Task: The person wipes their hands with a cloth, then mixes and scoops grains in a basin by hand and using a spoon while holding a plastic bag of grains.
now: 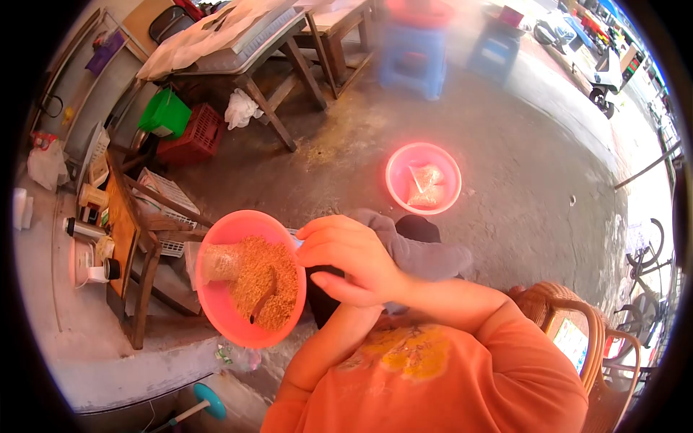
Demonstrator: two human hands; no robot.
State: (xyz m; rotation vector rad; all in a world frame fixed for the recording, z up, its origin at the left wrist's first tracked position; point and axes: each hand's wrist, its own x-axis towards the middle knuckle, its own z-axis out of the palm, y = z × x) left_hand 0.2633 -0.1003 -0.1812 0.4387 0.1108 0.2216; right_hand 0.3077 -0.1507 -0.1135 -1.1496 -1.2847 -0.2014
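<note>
My right hand [350,260] reaches across to the left, palm down, fingers together and curled beside the rim of a pink basin [209,303]. Close to its fingertips shows a small pale bluish edge [294,237]; what it belongs to is hidden. My left forearm [328,346] runs up beneath the right wrist, and the left hand is covered there. In the basin lie loose golden-brown grain [249,278], a clear plastic bag [219,262] with grain inside, and a thin curved brown piece [266,296] on top.
A second pink basin [391,189] with filled clear bags [427,186] stands on the floor ahead. To the left are a wooden stool [119,238], a red crate [195,137] and a green bucket [164,115]. A wicker chair [538,303] is at right, a blue stool [415,58] farther off.
</note>
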